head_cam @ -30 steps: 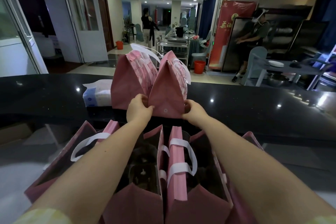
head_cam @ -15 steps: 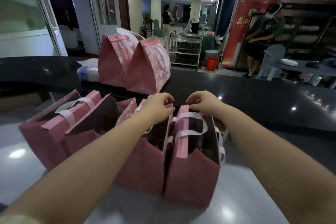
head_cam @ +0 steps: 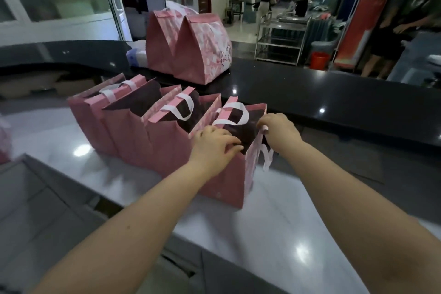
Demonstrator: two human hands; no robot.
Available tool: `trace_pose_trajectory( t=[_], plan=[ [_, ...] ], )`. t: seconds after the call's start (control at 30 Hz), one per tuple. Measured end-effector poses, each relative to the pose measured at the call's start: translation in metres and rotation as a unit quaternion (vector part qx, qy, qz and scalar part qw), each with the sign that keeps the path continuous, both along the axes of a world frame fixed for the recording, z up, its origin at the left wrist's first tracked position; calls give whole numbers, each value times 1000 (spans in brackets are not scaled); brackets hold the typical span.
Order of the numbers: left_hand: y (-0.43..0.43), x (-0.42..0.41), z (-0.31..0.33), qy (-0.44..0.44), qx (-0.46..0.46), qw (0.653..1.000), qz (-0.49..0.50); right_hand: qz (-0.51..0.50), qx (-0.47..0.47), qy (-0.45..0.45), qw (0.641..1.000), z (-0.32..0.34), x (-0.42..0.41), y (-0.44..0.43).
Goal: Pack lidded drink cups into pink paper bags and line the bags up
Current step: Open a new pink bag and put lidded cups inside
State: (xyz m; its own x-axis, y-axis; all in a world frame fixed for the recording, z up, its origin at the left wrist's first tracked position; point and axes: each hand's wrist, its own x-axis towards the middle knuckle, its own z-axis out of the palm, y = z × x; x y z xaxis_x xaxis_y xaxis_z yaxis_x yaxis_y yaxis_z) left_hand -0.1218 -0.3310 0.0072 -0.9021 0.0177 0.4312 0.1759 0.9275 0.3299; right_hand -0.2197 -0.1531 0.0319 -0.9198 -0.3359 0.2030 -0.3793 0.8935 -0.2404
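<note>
Left hand [head_cam: 213,147], right hand [head_cam: 280,131] now on rightmost bag [head_cam: 224,181]

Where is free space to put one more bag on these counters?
Free: the white counter on the near side of the nearest open bag, and the black counter to the right of the two closed bags. Crowded: the row of open bags; the left hand and right hand hold the nearest.

Black counter [head_cam: 310,102], glossy, ran L–R. Pale worktop [head_cam: 274,234] lay below it, nearer cam. White/blue pkg [head_cam: 136,56] sat on black counter. Bkgd: metal trolley [head_cam: 278,43]; red bucket [head_cam: 319,59] on floor just R of it; red banner [head_cam: 365,19]; person [head_cam: 264,0] standing far back.
</note>
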Motion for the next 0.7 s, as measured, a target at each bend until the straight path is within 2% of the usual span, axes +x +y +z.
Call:
trace_pose_trajectory(
  t=[0.2,0.33,0.4,0.47,0.53,0.6,0.7],
  plan=[
    [-3,23,-12,48,16,999,19,40,11,100,994,-14,36,30],
    [-9,33,-12,89,58,994,29,78,-21,105,991,-22,75,31],
    [-11,40,-15,99,154,983,31,87,-70,112,987,-25,98,25],
    [-12,50,-20,72,317,946,11,101,-109,113,982,-28,116,17],
    [-11,63,-30,34,424,905,-2,101,-128,168,972,-35,128,10],
    [-10,73,-45,9,461,887,-20,38,-137,218,965,-45,132,11],
    [-8,75,-65,-15,481,877,-9,-125,-248,139,950,-59,133,31]
  ],
)
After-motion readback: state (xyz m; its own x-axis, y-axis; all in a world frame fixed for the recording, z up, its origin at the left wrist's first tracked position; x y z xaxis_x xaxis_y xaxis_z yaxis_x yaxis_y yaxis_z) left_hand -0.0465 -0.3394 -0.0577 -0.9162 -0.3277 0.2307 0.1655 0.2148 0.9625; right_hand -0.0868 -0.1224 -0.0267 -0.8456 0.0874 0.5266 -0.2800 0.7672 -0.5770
